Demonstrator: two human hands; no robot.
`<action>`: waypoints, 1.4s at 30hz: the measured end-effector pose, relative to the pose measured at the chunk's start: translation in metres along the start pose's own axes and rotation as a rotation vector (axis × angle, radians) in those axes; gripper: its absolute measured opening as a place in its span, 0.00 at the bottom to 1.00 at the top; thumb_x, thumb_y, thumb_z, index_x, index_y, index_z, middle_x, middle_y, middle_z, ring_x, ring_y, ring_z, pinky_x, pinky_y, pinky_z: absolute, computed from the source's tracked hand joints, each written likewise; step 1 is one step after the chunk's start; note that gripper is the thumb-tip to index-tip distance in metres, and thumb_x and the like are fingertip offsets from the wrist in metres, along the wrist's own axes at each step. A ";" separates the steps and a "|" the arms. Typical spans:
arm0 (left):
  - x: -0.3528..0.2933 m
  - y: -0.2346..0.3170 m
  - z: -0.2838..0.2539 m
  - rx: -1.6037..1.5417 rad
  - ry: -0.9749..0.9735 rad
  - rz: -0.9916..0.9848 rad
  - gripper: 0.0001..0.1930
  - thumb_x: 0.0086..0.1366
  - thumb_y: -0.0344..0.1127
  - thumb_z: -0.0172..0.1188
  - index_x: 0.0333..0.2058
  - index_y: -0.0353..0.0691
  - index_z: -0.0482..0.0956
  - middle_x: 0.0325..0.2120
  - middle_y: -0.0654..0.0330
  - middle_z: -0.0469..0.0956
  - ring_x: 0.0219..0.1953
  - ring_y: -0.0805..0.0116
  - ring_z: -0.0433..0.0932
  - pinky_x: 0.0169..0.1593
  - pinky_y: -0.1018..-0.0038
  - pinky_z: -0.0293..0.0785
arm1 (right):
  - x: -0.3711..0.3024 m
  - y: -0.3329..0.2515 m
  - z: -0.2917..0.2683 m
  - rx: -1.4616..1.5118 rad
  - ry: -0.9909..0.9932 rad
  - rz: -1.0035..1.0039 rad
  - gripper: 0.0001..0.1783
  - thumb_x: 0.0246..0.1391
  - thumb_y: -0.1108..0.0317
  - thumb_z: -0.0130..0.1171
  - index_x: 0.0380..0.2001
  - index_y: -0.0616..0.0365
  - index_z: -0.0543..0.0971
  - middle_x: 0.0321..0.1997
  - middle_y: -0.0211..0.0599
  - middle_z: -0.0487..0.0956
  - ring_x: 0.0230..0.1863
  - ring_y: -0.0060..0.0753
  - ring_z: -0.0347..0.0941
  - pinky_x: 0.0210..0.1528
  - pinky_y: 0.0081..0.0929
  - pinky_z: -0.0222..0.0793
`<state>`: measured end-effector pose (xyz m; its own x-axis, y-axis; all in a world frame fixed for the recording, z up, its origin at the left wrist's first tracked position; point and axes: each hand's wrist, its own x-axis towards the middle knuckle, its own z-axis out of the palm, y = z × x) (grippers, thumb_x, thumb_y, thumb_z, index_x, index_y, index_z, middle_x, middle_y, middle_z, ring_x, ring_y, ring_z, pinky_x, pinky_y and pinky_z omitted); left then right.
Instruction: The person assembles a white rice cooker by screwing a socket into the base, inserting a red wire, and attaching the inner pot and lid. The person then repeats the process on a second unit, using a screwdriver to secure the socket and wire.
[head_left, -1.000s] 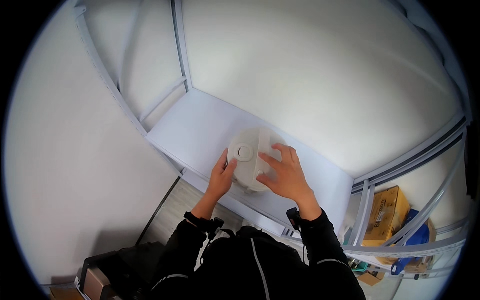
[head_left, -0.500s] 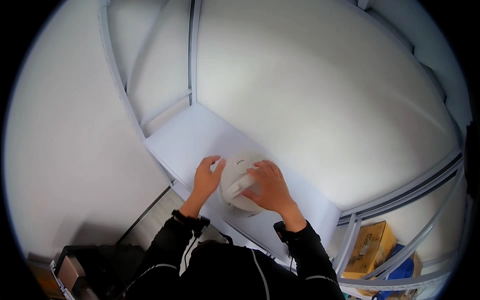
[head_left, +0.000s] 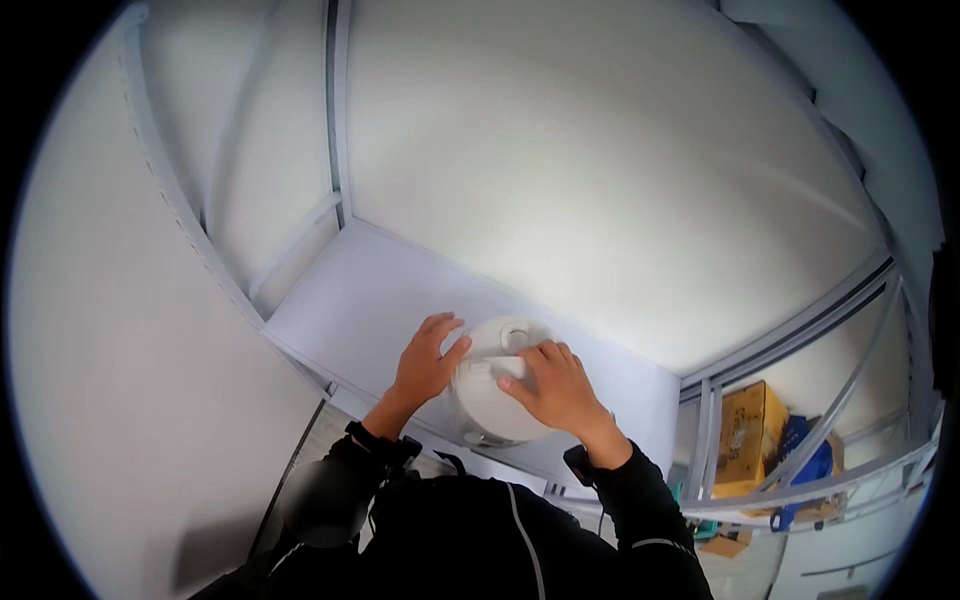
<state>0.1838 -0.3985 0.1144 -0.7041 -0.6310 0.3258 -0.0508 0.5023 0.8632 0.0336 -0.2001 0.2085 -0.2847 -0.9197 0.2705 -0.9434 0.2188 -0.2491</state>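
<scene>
A white, rounded appliance, looking like a rice cooker [head_left: 500, 410], stands on the white tabletop [head_left: 350, 290], with a round vent at the far side of its lid. Across the lid runs a white carrying handle [head_left: 490, 367]. My right hand [head_left: 565, 390] closes on the handle's right end, thumb on the near side and fingers on the far side. My left hand [head_left: 428, 362] is beside the cooker's left side, fingers apart and curved, holding nothing; whether its thumb touches the lid I cannot tell.
White panels [head_left: 600, 190] rise behind the table, framed by a grey metal post [head_left: 337, 110] at the left. Beyond the table's right end are metal rails, a yellow cardboard box [head_left: 745, 435] and a blue item [head_left: 812, 460].
The cooker has turned, its handle swinging from a steep slant to almost level. My right hand now grips the handle's end. The whole view has also shifted.
</scene>
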 end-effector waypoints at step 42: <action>-0.020 -0.038 0.009 -0.264 -0.324 0.223 0.53 0.58 0.42 0.78 0.76 0.33 0.56 0.75 0.35 0.55 0.77 0.38 0.58 0.76 0.51 0.59 | -0.008 0.044 -0.046 1.199 0.275 0.573 0.22 0.68 0.51 0.62 0.34 0.62 0.84 0.32 0.26 0.80 0.36 0.23 0.75 0.45 0.27 0.71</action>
<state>0.1935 -0.4001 0.0714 -0.8642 -0.2868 0.4134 0.2790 0.4106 0.8681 -0.0135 -0.1678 0.2381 -0.7415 -0.6710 -0.0034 0.0046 -0.0001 -1.0000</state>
